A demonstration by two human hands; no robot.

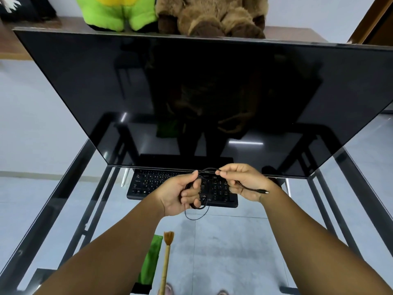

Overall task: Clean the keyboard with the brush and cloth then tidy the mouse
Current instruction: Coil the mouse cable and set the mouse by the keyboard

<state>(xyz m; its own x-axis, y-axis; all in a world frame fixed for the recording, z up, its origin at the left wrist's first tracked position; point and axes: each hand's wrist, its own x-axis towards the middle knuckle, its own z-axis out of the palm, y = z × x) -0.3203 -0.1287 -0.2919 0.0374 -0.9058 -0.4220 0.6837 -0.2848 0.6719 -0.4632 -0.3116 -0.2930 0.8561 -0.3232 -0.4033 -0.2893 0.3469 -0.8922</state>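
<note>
A black keyboard (153, 184) lies on the glass desk under the monitor's lower edge. Above it, my left hand (180, 194) grips several coils of a thin black cable (196, 217). My right hand (242, 182) pinches the same cable near its plug end, and the plug (264, 191) sticks out to the right. Nearer to me, a bamboo-handled brush (167, 258) lies on the glass with its bristles pointing away. A folded green cloth (151, 258) lies just left of it. No mouse body is visible.
A large dark monitor (191, 92) tilts over the back of the glass desk (234, 241). A green plush toy (119, 11) and a brown plush toy (212, 15) sit behind it. The desk's black metal frame (331, 213) shows through the glass.
</note>
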